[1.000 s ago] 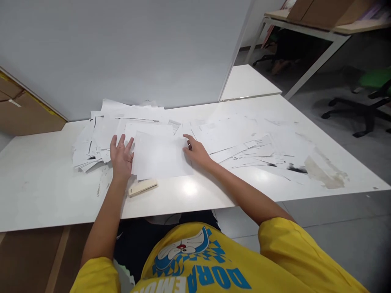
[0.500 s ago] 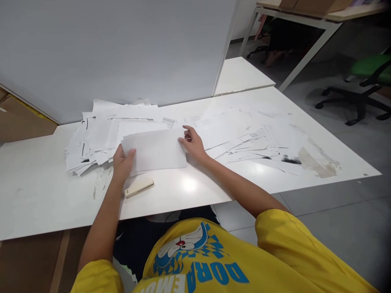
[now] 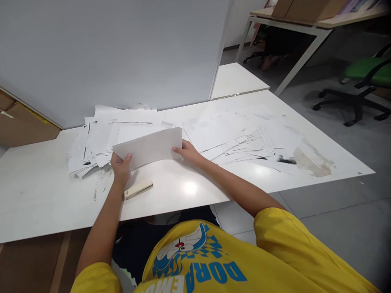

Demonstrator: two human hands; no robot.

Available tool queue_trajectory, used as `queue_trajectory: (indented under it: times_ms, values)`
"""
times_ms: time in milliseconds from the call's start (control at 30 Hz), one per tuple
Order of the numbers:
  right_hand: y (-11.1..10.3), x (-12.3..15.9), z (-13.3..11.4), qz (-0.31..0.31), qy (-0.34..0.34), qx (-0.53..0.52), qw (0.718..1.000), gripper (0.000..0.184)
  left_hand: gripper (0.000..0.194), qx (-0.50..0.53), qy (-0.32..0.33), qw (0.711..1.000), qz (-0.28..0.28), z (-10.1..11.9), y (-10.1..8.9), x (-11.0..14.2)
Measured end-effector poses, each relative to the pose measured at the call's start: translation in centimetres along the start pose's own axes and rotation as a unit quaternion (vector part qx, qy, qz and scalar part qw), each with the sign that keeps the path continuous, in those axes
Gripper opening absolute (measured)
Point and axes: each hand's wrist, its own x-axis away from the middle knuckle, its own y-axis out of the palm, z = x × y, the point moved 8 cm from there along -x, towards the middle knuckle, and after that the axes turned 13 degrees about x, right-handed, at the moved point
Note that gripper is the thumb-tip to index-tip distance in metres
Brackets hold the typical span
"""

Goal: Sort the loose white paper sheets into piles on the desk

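Observation:
Between my two hands a small stack of white paper sheets (image 3: 151, 147) is tilted up off the table. My left hand (image 3: 121, 166) grips its left edge, thumb in front and the other fingers hidden behind. At the right edge, my right hand (image 3: 185, 151) pinches the sheets the same way. A cream-coloured stapler (image 3: 138, 190) lies on the table below the sheets, near my left wrist. Behind the held stack and to its left is a messy pile of papers (image 3: 102, 136).
More loose papers (image 3: 244, 142) spread over the right of the white table (image 3: 171, 195), near a brownish stain (image 3: 314, 158). A grey panel (image 3: 116, 53) stands along the back. A cardboard box (image 3: 29, 124) is at left, a green chair (image 3: 366, 73) at far right.
The sheets lay nearly flat, with my left hand open beside them. Both hands have since closed on the edges and raised the stack upright. The view has shifted slightly.

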Motion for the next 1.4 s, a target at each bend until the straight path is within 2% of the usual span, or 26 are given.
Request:
queue_trajectory:
  times_ms: [100,200,400,500,600,667,767,867,933,1133,1300,1400]
  values:
    - [-0.7,0.0,-0.1,0.006,0.03,0.081,0.996,0.018,0.05,-0.009,0.004,1.0,0.009,0.8,-0.5,-0.6]
    - [-2.7,0.2,-1.0,0.007,0.055,0.097,0.994,0.017,0.044,-0.004,0.003,1.0,0.002,1.6,-1.1,-1.6]
    - [-5.5,1.2,-0.7,-0.127,0.159,0.091,0.975,0.019,0.039,-0.037,-0.014,0.999,-0.032,1.9,-1.3,-2.1]
    - [-6.1,1.3,-0.1,-0.165,0.175,0.112,0.964,0.017,0.034,-0.064,-0.027,0.995,-0.078,2.5,0.2,-1.2]
    - [-6.3,1.3,0.2,-0.19,0.174,0.143,0.956,0.016,0.033,-0.134,-0.066,0.978,-0.145,3.5,2.8,0.7]
    - [-6.3,1.4,0.3,-0.2,0.174,0.155,0.952,0.016,0.035,-0.224,-0.079,0.954,-0.182,4.0,4.5,2.3]
    - [-6.0,1.6,0.3,-0.212,0.18,0.139,0.951,0.018,0.037,-0.347,-0.032,0.906,-0.241,4.3,7.1,4.3]
    - [-5.5,1.8,0.4,-0.218,0.194,0.098,0.951,0.023,0.04,-0.403,-0.002,0.87,-0.284,3.2,8.2,5.3]
    - [-5.0,1.9,0.4,-0.219,0.2,0.081,0.952,0.026,0.041,-0.425,-0.001,0.863,-0.273,2.5,7.8,5.4]
    - [-3.6,1.9,0.6,-0.217,0.189,0.083,0.954,0.03,0.044,-0.493,-0.028,0.858,-0.143,2.6,5.1,5.1]
    - [-2.7,2.0,0.5,-0.225,0.167,0.115,0.953,0.038,0.048,-0.525,-0.056,0.835,-0.153,2.1,5.3,5.4]
    - [-2.9,2.0,0.3,-0.213,0.148,0.154,0.953,0.036,0.047,-0.511,-0.052,0.842,-0.163,2.0,5.5,5.4]
